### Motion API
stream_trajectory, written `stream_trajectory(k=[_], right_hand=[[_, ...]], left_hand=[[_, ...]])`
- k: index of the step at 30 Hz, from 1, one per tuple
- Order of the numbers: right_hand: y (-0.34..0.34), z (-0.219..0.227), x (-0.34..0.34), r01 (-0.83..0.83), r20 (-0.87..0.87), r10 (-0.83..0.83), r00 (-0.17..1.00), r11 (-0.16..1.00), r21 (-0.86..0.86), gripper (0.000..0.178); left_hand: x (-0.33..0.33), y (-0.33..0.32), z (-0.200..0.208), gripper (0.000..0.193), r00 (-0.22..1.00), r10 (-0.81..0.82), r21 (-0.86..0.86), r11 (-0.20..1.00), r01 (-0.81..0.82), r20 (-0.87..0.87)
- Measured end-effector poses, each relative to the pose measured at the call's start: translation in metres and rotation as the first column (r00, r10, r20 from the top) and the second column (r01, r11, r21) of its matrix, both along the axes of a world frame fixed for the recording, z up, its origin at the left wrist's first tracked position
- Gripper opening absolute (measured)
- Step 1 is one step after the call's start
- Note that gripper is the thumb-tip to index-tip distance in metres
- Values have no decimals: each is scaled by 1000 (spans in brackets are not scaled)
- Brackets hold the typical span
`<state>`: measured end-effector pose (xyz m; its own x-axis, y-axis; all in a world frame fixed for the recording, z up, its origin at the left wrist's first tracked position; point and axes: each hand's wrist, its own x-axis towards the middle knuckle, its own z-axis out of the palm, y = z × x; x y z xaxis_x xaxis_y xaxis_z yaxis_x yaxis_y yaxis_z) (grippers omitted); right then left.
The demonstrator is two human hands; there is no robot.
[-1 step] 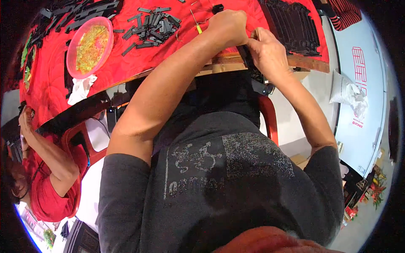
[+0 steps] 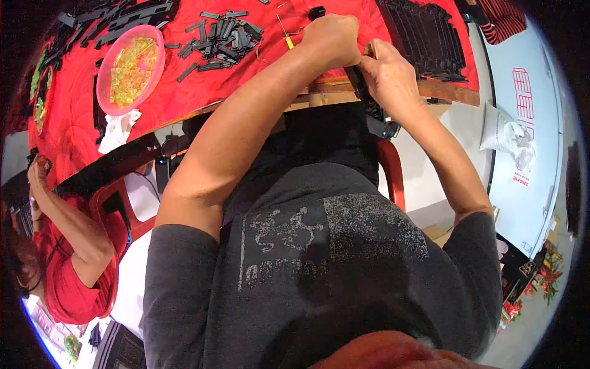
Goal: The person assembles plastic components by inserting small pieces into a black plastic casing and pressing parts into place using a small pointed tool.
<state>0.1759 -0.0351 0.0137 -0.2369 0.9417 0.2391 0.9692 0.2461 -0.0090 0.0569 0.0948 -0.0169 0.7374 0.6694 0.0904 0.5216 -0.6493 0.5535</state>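
Note:
My left hand is curled closed at the table's front edge, its fingers turned away so I cannot see what they pinch. Just right of it and touching it, my right hand has bent fingers closed on a long black part. That part slants down past the table edge between my hands, and much of it is hidden behind them. A screwdriver with a yellow handle lies on the red cloth left of my left hand.
Small black pieces are heaped left of the screwdriver. A pink bowl holds small yellowish pieces. Long black parts lie in a row at the right. A person in red sits at the left. A white plastic bag is at the right.

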Motion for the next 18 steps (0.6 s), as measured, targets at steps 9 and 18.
stream_trajectory(k=[9, 18], right_hand=[[-14, -9, -3, 6, -12, -6, 1000, 1000, 15, 33], [-17, 1, -6, -43, -25, 41, 999, 991, -124, 37]], left_hand=[[-2, 0, 3, 46, 998, 3, -25, 1000, -5, -57], [0, 2, 0, 45, 998, -6, -15, 1000, 5, -60]])
